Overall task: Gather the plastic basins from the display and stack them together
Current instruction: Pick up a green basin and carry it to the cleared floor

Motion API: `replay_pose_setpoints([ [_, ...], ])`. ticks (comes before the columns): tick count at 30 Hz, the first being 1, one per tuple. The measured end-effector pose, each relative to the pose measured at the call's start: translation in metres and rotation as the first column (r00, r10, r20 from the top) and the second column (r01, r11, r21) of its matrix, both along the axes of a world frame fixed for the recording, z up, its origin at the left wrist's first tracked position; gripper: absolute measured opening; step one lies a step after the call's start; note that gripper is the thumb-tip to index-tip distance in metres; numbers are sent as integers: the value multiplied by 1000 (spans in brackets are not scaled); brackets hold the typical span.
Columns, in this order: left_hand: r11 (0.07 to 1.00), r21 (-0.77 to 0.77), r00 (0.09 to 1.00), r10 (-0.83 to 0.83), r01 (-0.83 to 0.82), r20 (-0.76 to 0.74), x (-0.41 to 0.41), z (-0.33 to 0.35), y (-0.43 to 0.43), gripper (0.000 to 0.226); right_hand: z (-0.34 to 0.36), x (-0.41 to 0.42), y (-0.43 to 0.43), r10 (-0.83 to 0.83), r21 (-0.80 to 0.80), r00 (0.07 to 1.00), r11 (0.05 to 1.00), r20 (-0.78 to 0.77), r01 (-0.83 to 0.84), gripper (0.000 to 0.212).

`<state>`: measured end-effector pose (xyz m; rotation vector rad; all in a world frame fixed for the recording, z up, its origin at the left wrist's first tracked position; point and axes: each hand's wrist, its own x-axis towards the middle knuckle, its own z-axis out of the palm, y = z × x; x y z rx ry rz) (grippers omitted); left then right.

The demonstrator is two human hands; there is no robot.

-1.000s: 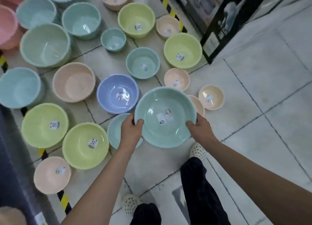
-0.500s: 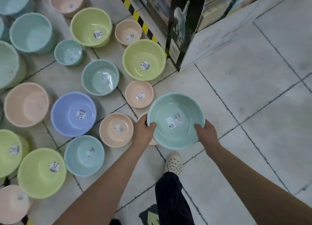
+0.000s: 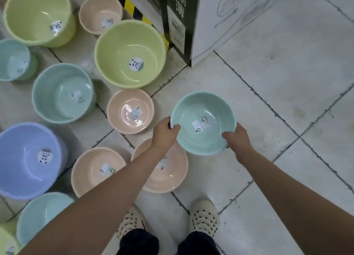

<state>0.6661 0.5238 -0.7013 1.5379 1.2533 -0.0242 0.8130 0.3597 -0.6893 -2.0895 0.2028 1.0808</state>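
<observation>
I hold a mint-green plastic basin above the tiled floor. My left hand grips its left rim and my right hand grips its right rim. Just below my left arm sits a peach basin, partly hidden by the arm. Beside it lie another peach basin and a smaller peach basin. Further left and behind stand a lime-green basin, a teal basin and a lilac basin.
More basins crowd the left edge, among them a tall lime-green one and a teal one. A boxed display stand with yellow-black floor tape blocks the upper middle. Bare tiles spread to the right. My feet stand below.
I have carried the mint basin rightward and stepped along, so the display has shifted left in view. The basin now hangs over bare tile beside the peach basins.
</observation>
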Motion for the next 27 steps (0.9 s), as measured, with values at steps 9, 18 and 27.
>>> replay_pose_setpoints([
  [9, 991, 111, 997, -78, 77, 7, 16, -122, 13, 22, -125, 0, 0, 3, 53, 996, 999, 85, -7, 43],
  [18, 949, 99, 953, -292, 299, -76, 58, -145, 34, 27, -159, 28, 4, -125, 140, 967, 985, 223, 95, 35],
  [27, 921, 382, 997, -81, 76, -4, -1, -53, 136, 16, -94, -2, 119, 60, 348, 966, 926, 251, -148, 33],
])
